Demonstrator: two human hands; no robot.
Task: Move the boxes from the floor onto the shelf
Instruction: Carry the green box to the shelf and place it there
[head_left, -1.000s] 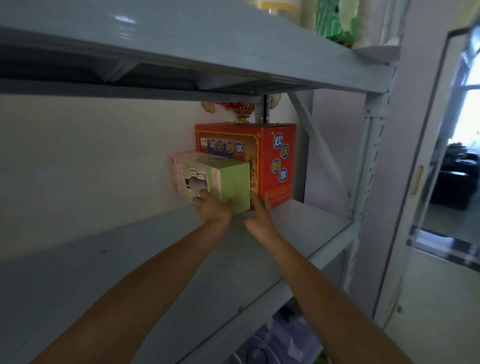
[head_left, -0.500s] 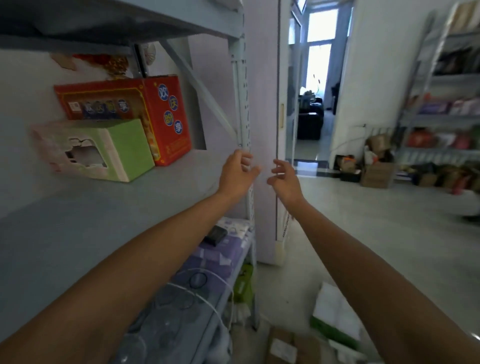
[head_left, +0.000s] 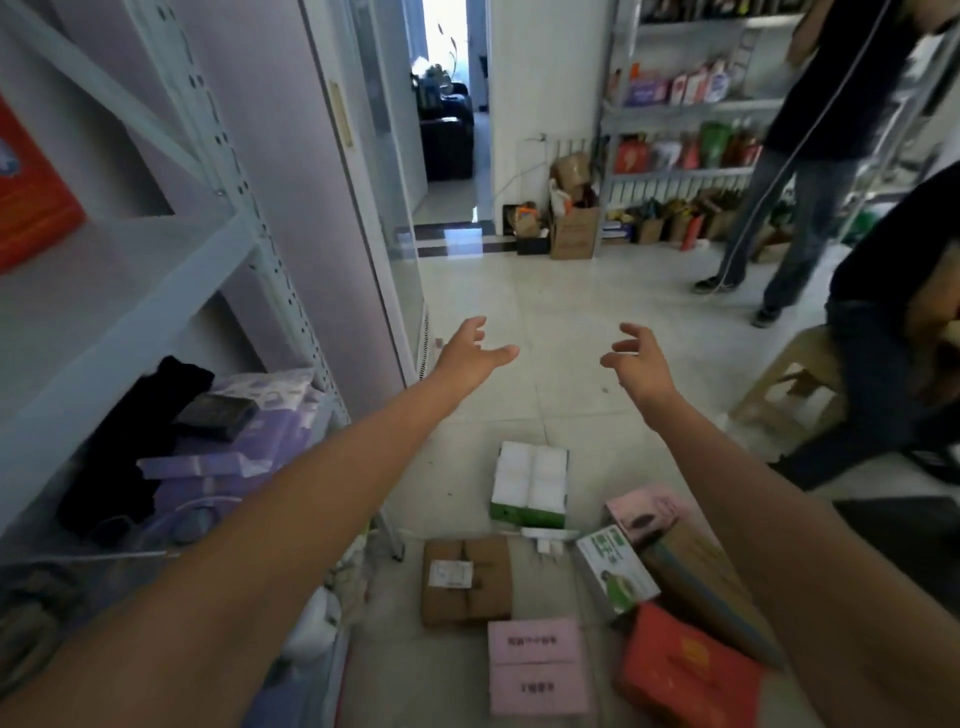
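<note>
Several boxes lie on the floor below my arms: a white and green box (head_left: 530, 483), a brown cardboard box (head_left: 467, 579), a pink box (head_left: 537, 665), a red box (head_left: 685, 675), a green and white box (head_left: 615, 577) and a pale pink box (head_left: 647, 512). The grey shelf (head_left: 130, 270) stands at the left, with a red box (head_left: 31, 192) at its far left edge. My left hand (head_left: 470, 353) and my right hand (head_left: 636, 361) hang in the air above the floor boxes, fingers apart, holding nothing.
Purple packs (head_left: 244, 447) and a black cloth (head_left: 130, 447) fill the lower shelf. A person in dark clothes (head_left: 810, 156) stands at the right, another sits on a stool (head_left: 789, 384). A stocked shelf (head_left: 685, 130) and a doorway (head_left: 452, 114) lie ahead.
My hands let go of the green box on the shelf and pulled back. My view has swung right and down from the shelf to the boxes on the floor.
</note>
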